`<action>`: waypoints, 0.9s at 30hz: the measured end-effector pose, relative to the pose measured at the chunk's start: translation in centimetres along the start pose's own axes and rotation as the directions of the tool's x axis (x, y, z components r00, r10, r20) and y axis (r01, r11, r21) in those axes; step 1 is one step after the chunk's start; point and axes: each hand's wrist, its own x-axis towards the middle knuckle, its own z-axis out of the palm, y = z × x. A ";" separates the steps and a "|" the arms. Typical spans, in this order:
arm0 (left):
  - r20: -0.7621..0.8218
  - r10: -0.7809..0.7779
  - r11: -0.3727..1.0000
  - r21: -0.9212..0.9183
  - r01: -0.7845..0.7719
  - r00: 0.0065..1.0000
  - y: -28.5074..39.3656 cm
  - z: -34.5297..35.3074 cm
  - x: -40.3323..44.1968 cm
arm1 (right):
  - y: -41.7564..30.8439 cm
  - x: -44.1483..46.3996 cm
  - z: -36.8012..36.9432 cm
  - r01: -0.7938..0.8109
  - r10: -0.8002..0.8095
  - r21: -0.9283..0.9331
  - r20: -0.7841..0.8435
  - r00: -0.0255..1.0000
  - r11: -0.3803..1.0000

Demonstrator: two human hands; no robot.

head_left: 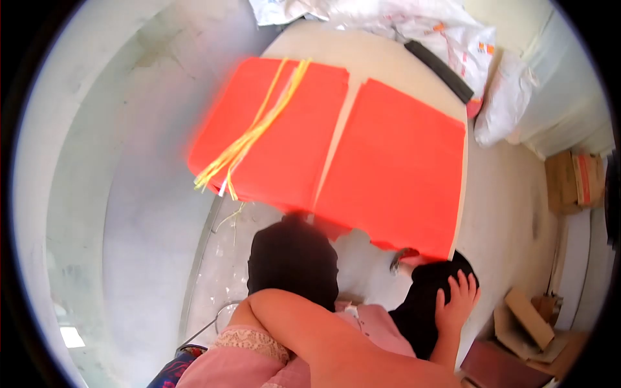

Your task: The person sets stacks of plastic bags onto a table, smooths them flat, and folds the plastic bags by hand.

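My right hand point(458, 302) lies on my black-trousered knee point(424, 304), palm down with fingers apart and nothing in them. My left forearm point(330, 339) crosses in front of my body toward the lower right; its hand is out of sight. Beyond my knees, two flat red pieces lie side by side on a beige tabletop point(317, 42): a left red piece point(297, 136) and a right red piece point(401, 155). Whether they are paper or cloth I cannot tell. Across the left one runs a loose bundle of thin yellow and white strips point(255, 129).
A long dark bar point(440, 71) lies along the table's far right edge. White printed plastic sacks point(446, 32) are heaped behind it, with a white bag point(504, 100) beside them. Cardboard boxes point(563, 181) stand at right, and opened cardboard point(527, 323) sits at lower right.
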 end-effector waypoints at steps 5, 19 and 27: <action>0.182 0.044 0.986 0.150 -0.072 0.982 0.7 -2.0 1.0 | -1.3 0.7 -0.5 0.017 -0.017 0.027 0.005 1.000 0.999; 0.104 0.145 0.888 0.424 -0.176 0.984 2.5 -0.9 1.5 | -2.3 0.5 -0.3 0.027 -0.027 0.028 0.001 1.000 0.999; -0.026 0.530 0.624 0.689 -0.369 0.847 1.9 1.0 1.8 | -2.3 0.5 -0.2 0.021 -0.021 0.010 0.024 1.000 1.000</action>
